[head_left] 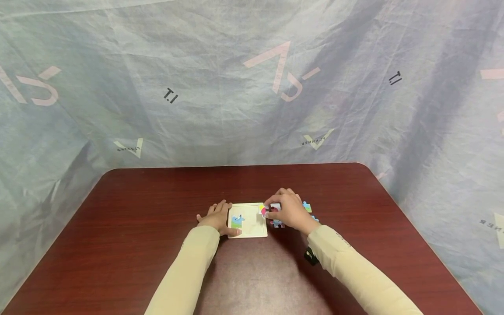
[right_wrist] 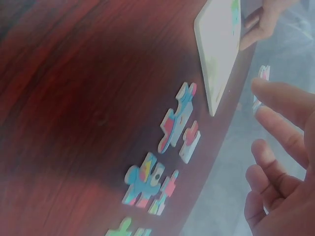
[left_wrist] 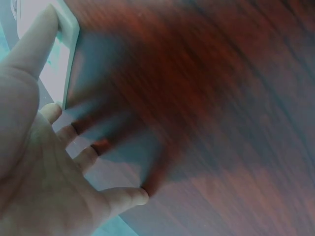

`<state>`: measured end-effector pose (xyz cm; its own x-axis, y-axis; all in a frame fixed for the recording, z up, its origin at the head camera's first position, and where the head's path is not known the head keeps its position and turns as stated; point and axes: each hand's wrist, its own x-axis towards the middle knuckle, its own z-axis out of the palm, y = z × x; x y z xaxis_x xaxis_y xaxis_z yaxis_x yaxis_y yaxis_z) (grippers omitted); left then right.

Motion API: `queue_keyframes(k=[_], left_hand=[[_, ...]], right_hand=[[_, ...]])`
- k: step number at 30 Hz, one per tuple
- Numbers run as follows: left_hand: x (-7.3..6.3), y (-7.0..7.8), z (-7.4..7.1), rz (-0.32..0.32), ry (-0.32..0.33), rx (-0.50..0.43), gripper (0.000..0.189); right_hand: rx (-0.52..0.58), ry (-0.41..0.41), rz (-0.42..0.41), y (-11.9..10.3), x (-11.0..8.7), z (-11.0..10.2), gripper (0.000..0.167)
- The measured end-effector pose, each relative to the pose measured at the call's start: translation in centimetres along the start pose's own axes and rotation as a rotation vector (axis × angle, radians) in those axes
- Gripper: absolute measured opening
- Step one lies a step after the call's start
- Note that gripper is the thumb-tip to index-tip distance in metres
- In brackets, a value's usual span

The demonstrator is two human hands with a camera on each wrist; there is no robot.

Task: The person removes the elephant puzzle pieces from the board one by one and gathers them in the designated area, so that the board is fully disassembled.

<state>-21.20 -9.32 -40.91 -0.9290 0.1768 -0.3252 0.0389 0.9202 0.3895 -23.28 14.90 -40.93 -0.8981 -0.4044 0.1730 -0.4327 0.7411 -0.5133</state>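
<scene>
Head view: the right hand (head_left: 290, 212) pinches a yellow, pink and white puzzle piece (head_left: 263, 211) between thumb and forefinger, holding it over the right edge of the wooden tray (head_left: 255, 227). Only the tray's lower-left corner carries a blue-and-green section (head_left: 237, 222); whether that is one piece or more is too small to tell. The rest of the floor is bare, so the filling looks barely begun. Loose pieces (head_left: 278, 225) lie on the table (head_left: 165, 262) to the right of the tray.

Left wrist view: the left hand (left_wrist: 44, 162) is spread and grasps nothing, its thumb over the tray's border and the other fingers splayed beside it.

Right wrist view: the pinched piece shows nearly edge-on, clear of the table. Several loose pieces, blue, pink and green, remain outside the tray.
</scene>
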Motion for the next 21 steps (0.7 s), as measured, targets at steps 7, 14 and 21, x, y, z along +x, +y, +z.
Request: queue_keyframes(k=[7, 14, 21], left_hand=[[0.3, -0.1, 0.2, 0.004, 0.001, 0.005, 0.091], [0.3, -0.2, 0.3, 0.007, 0.002, 0.01, 0.091], [0.2, -0.2, 0.2, 0.006, 0.002, 0.009, 0.091]], right_hand=[[-0.022, -0.006, 0.003, 0.9, -0.9, -0.5, 0.022], [-0.049, -0.016, 0.017, 1.5, -1.8, -0.9, 0.022], [-0.063, -0.029, 0.023, 2.1, -2.6, -1.0, 0.022]])
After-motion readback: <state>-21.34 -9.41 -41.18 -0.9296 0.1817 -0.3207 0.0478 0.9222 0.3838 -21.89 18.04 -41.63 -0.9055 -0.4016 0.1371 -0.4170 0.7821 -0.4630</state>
